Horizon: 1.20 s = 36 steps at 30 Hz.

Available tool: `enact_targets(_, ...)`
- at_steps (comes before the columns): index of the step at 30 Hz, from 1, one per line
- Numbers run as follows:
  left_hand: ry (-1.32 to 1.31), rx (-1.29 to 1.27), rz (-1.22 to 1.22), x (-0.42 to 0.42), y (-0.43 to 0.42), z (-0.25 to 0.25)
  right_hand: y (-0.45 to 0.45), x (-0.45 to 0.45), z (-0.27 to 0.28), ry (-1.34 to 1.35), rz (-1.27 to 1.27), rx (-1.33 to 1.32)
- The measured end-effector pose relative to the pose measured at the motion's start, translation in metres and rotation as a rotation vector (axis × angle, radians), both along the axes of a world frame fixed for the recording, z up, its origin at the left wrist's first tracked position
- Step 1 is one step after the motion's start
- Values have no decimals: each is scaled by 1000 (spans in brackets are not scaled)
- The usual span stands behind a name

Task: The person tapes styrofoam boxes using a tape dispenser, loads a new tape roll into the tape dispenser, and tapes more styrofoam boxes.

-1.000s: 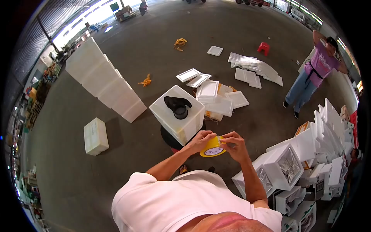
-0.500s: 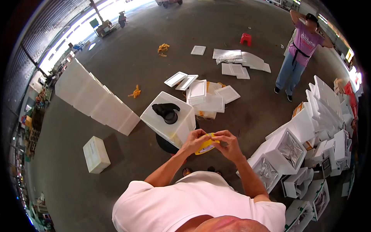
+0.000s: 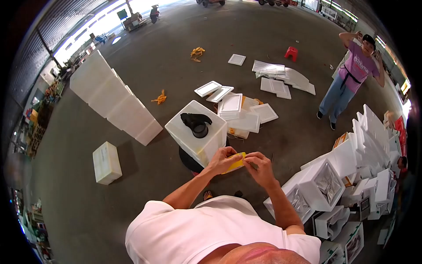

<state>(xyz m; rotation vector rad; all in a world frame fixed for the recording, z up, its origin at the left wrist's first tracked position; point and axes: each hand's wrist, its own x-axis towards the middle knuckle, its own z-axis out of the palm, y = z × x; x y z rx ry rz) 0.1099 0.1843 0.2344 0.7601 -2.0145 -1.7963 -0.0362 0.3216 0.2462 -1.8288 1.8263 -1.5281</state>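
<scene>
In front of my chest, my left hand (image 3: 221, 162) is closed around a roll of yellow tape (image 3: 236, 165). The fingers of my right hand (image 3: 260, 168) pinch at the roll's right edge, where small details are hidden. Just beyond the hands stands a white foam box (image 3: 182, 132), resting on something dark and round (image 3: 188, 161). A black, crumpled-looking item with a round black part (image 3: 200, 130) lies on top of that box.
To the left rises a leaning stack of foam boxes (image 3: 116, 99), with a single box (image 3: 107, 163) nearby. Foam lids (image 3: 246, 121) lie ahead. Foil-lined boxes (image 3: 327, 182) crowd the right. A person in a purple shirt (image 3: 356, 66) stands beyond, near a red stool (image 3: 291, 53).
The view has shifted slightly. The yellow roll is tilted so less of its face shows, and my right fingers have drawn closer together at its edge. The other person's arms have shifted.
</scene>
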Motion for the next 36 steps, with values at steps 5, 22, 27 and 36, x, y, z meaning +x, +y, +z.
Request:
enact_targets(5,-58,12,4,2,0,5,-5,-12,10,139,88,8)
enact_targets(22,-156,-90,-44,-2,-1,10,-3,-20,14,180,43,270)
enact_targets(27,-145,-54,-17,-2,-1,12,8,-25,-9,-435,-63,443)
enact_targets(36,-181,-206,29,0,6,5,9,5,-21,-488,-98,222)
